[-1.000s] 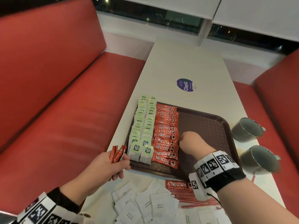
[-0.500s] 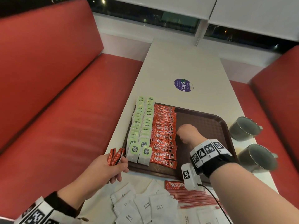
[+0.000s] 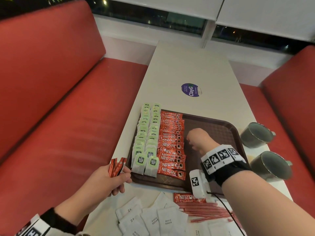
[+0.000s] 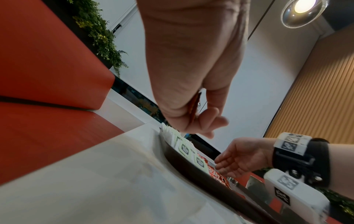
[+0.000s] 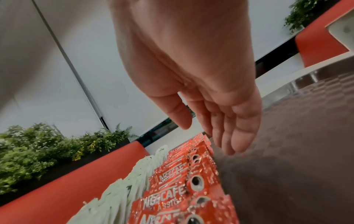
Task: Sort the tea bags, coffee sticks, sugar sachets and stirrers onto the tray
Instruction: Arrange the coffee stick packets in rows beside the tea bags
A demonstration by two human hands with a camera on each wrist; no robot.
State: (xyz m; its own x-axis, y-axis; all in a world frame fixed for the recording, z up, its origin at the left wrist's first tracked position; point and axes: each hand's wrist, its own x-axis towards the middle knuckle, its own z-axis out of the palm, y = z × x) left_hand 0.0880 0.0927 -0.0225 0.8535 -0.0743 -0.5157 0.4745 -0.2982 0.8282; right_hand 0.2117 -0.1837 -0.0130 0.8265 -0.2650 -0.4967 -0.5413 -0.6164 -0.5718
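A brown tray (image 3: 219, 132) on the white table holds two columns of green tea bags (image 3: 146, 135) at its left and a column of red coffee sticks (image 3: 171, 145) beside them. My left hand (image 3: 109, 179) hovers off the tray's near-left corner and pinches a few red coffee sticks (image 3: 116, 166). My right hand (image 3: 196, 138) hangs over the tray just right of the coffee column, fingers straight and relaxed (image 5: 235, 133), holding nothing. White sugar sachets (image 3: 153, 220), red stirrers (image 3: 204, 210) and one loose coffee stick (image 3: 187, 197) lie on the table in front of the tray.
Two grey mugs (image 3: 255, 135) (image 3: 271, 166) stand at the table's right edge beside the tray. A round purple sticker (image 3: 191, 90) lies farther up the table. Red benches (image 3: 59, 116) flank both sides. The tray's right half is bare.
My right hand has shifted a little farther up the tray alongside the coffee column. My left hand keeps its sticks and has barely moved.
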